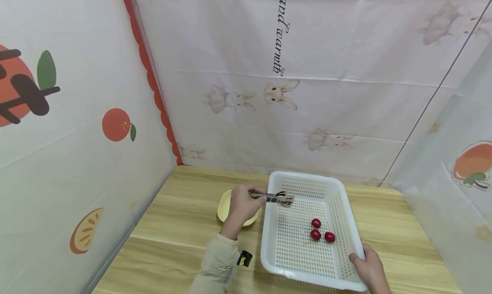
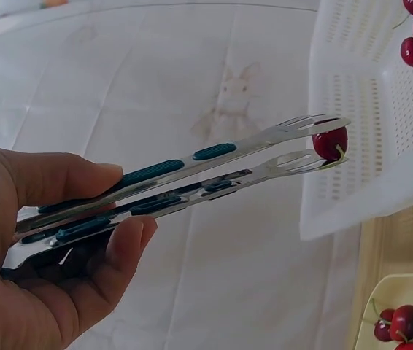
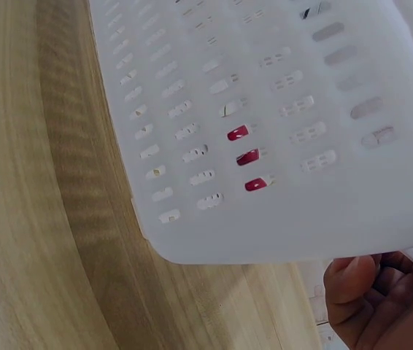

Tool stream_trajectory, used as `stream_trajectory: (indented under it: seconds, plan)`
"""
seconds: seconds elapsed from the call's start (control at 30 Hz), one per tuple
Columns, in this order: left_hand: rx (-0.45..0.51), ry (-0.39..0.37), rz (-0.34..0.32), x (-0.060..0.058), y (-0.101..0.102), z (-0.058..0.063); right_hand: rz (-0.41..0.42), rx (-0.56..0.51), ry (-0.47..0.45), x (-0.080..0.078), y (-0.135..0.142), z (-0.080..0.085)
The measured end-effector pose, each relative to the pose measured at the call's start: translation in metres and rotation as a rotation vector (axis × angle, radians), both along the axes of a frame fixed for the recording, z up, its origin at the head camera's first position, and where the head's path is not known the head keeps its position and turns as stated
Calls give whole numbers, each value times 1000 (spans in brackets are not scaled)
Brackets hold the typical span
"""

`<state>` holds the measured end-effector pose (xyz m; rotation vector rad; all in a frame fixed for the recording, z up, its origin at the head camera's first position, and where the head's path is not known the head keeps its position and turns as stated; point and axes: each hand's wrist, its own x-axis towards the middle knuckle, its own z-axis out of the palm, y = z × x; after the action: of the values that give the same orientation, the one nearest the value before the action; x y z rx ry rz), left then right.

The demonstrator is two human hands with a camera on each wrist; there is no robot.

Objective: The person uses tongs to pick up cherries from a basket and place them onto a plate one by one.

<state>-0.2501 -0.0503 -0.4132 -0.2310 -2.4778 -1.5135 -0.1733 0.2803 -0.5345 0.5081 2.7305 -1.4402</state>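
My left hand [image 1: 243,205] holds metal tongs [image 2: 184,175] with dark green grip pads, pinched between thumb and fingers. A red cherry [image 2: 330,141] with a stem is clamped between the tongs' tips. In the head view the tips lie over the left side of a white perforated plastic basket [image 1: 265,238]. Three cherries [image 1: 315,234] lie together on the basket floor. My right hand [image 1: 370,266] grips the basket's right rim near the front corner, thumb on the inner side. Left of the basket stands a yellow dish [image 1: 223,210], partly hidden by my left hand, with several cherries [image 2: 407,322] in it.
Basket and dish are on a wood-grain table [image 1: 173,225]. A printed curtain [image 1: 238,131] hangs behind the table, and more printed sheets enclose the left and right sides. A black band with a yellow-green mark [image 1: 244,258] shows at my left sleeve.
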Motion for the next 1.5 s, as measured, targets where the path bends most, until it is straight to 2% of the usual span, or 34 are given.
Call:
stream_trajectory:
  seconds: [0.3,0.67,1.03,1.23,1.5]
  plan:
    - [155,-23,20,9,-24,-1,0,-4,-4,0,0,2]
    - [201,-4,129,17,-47,-8,-3,-14,-19,0,-1,4]
    - [194,32,251,22,-71,-20,-11,-2,-11,1,-1,5]
    - [184,37,310,21,-84,-31,0,-1,-10,1,0,4]
    - [197,12,340,17,-95,-57,7,3,2,2,-1,6]
